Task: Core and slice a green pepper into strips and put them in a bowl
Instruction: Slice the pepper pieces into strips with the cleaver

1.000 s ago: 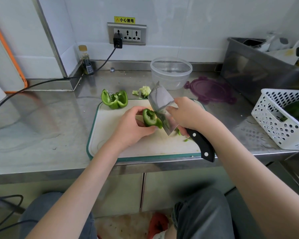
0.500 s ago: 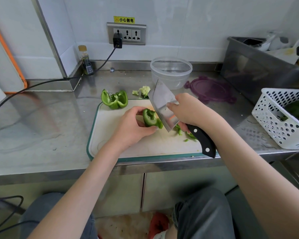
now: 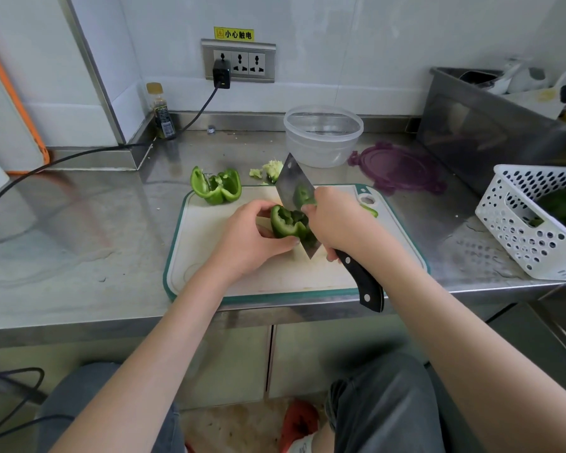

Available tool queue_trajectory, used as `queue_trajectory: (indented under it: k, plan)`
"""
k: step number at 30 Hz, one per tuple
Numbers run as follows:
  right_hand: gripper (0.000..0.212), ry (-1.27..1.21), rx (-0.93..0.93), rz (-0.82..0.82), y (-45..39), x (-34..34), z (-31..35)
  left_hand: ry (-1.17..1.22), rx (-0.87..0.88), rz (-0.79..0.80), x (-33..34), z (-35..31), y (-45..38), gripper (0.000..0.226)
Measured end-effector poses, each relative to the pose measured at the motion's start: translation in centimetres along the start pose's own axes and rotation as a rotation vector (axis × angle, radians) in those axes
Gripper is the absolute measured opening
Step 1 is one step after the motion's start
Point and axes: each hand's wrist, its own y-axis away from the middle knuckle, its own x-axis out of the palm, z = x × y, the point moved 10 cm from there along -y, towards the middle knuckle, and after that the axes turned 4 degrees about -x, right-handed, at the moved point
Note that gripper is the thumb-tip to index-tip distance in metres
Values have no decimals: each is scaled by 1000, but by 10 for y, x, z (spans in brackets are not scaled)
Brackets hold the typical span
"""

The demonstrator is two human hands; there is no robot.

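On the white, teal-rimmed cutting board point(image 3: 209, 282), the left hand point(image 3: 249, 238) curls around a glossy hollow pepper piece point(image 3: 286, 223); the right hand point(image 3: 343, 220) grips the broad steel cleaver point(image 3: 293, 186) against it. Beyond lie another pepper piece point(image 3: 216, 186), the pale core point(image 3: 272, 170), and a clear plastic bowl point(image 3: 322, 135).

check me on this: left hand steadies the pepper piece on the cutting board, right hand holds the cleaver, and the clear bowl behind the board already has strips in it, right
Not quite. The head view shows the clear bowl holds no strips. The rest stands: the left hand steadies the pepper piece on the cutting board, and the right hand holds the cleaver.
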Motion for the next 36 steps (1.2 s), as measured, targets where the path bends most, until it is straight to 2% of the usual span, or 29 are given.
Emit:
queue_trajectory:
  k: [12, 17, 20, 22, 25, 28, 31, 34, 36]
  plan:
    - [21, 90, -32, -59, -4, 3, 9, -17, -7, -21, -1, 1, -2, 54]
    - [11, 214, 51, 42, -15, 17, 12, -58, 4, 5, 1, -6, 2, 61]
    - [5, 182, 34, 9, -17, 13, 17, -52, 23, 6, 0, -13, 7, 60]
    - [18, 146, -4, -13, -16, 8, 17, -46, 32, 5, -1, -15, 9, 57]
    - [14, 123, -19, 7, -11, 2, 9, -7, 19, -23, -5, -12, 7, 54]
    - [16, 174, 55, 16, -6, -8, -12, 33, 18, 2, -3, -13, 9, 53]
    - [20, 149, 114, -66, 0, -26, -33, 37, 31, 38, 1, -17, 12, 53]
    - [16, 77, 94, -74, 2, -33, -40, -32, 70, 22, 0, -22, 15, 56]
    - [20, 58, 85, -62, 5, -32, -37, -113, 96, 25, 2, -24, 16, 59]
